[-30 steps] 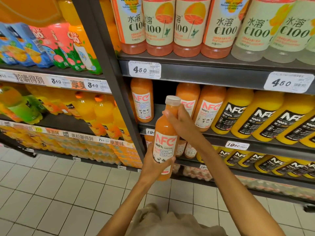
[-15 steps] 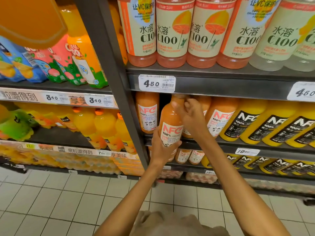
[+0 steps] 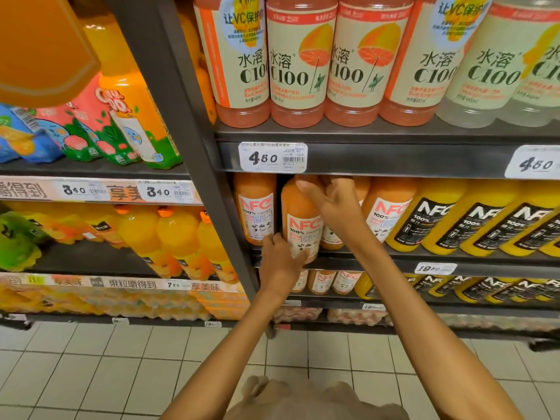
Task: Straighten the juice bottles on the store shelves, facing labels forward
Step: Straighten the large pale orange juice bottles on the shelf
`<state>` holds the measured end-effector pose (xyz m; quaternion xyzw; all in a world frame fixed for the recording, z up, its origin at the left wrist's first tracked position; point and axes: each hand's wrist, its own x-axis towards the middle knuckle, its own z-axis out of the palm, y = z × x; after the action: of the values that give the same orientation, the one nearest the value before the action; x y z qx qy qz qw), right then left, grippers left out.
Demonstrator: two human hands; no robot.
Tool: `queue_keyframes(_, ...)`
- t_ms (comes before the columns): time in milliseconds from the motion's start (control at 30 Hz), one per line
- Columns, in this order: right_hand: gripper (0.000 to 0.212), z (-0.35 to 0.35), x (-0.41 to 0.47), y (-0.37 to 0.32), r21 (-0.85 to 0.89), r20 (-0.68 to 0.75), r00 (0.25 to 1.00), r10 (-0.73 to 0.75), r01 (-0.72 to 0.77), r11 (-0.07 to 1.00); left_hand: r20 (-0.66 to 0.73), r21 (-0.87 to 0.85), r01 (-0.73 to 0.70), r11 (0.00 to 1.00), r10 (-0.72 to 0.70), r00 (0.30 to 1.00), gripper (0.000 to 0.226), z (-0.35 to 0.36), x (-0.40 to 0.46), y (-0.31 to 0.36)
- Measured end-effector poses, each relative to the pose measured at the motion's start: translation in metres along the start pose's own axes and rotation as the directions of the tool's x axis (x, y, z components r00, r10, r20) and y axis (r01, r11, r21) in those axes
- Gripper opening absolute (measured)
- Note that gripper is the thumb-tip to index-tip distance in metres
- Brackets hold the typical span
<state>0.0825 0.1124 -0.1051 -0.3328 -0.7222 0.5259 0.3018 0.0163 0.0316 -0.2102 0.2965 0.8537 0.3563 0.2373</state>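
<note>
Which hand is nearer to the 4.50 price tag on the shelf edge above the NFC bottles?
Right. The right hand holds the top of the NFC bottle just below the 4.50 price tag; the left hand holds the bottle's base, farther down.

I see a dark grey metal middle shelf carrying pale orange NFC juice bottles with white labels on its left and yellow NFC bottles with black labels to the right. The dark upper shelf above holds pink C100 bottles.
</note>
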Motion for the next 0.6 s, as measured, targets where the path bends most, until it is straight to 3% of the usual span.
queue_keyframes(133, 0.033, 0.005, 0.006, 0.002, -0.069, -0.030, 0.998, 0.052, -0.054, 0.996, 0.093, -0.172, 0.073, 0.982, -0.058, 0.994, 0.044, 0.004, -0.002, -0.003)
queue_keyframes(333, 0.035, 0.007, 0.003, 0.006, -0.329, -0.166, 0.977, -0.134, 0.073, 0.941, -0.033, -0.316, 0.067, 0.946, -0.081, 0.996, 0.036, 0.014, 0.005, 0.003)
queue_keyframes(467, 0.026, 0.012, -0.001, 0.014, -0.472, -0.107, 0.981, -0.161, 0.093, 0.877, -0.069, -0.365, 0.053, 0.930, -0.084, 0.994, 0.036, 0.019, 0.008, 0.002)
queue_keyframes(533, 0.018, 0.013, 0.005, 0.012, -0.485, -0.097, 0.985, -0.145, 0.080, 0.871, -0.020, -0.425, 0.057, 0.903, -0.073, 0.997, 0.041, 0.017, 0.009, 0.001)
queue_keyframes(600, 0.032, 0.012, 0.013, 0.011, -0.465, -0.082, 0.992, -0.094, 0.046, 0.884, 0.045, -0.457, 0.070, 0.887, -0.055, 0.997, 0.048, 0.014, 0.009, 0.000)
